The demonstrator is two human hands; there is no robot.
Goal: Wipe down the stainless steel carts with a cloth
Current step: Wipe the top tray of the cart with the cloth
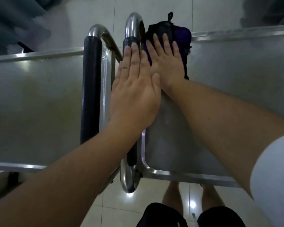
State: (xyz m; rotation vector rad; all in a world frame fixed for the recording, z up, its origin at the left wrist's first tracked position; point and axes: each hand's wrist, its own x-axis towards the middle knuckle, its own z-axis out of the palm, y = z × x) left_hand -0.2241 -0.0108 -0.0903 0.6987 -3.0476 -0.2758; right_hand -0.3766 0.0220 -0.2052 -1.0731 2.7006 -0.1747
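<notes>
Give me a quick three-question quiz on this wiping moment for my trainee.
1. True or false: the right hand lies flat on the cloth.
2. Where does the cloth sit? A) on the floor B) at the far edge of the right cart C) on the left cart
3. Fill in: the left hand has its fingers straight over the right cart's ______.

Key
1. True; its fingers are spread and straight on the dark cloth.
2. B
3. handle, the bar with the dark sleeve between the two carts.
</notes>
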